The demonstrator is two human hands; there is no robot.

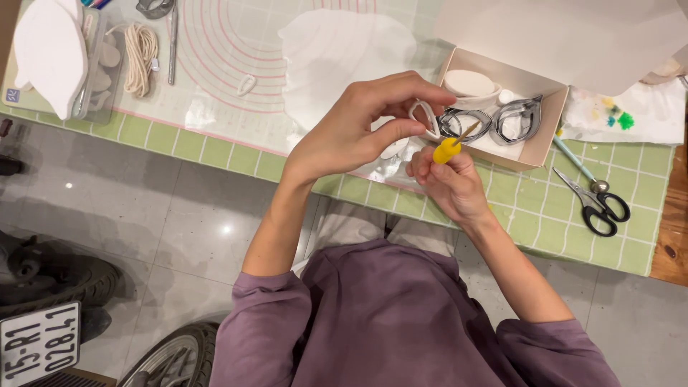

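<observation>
Teardrop cutter (pixel 424 117) is pinched in the left hand (pixel 351 132) above the bench (pixel 631 247), the right hand (pixel 450 183) grips a yellow-handled pick (pixel 451 147) at its rim, so clearing seems underway, unfinished, with more cutters (pixel 494 122) waiting in the box (pixel 552 115).

Green-gridded mat (pixel 215 147) — black scissors (pixel 600 204), open box (pixel 534 147), cord coil (pixel 140 50)

Left arm: reached forward from a purple sleeve, forearm bare, wrist bent slightly.
Left hand (pixel 351 132): was raised, thumb and fingertips curled into a pinch around a small white loop-shaped piece (pixel 426 118).
Right arm: came in from the right, elbow bent, forearm bare.
Right hand (pixel 453 185): sat lower, fist closed round a yellow-handled tool (pixel 448 148), tip angled up toward the pinch.
</observation>
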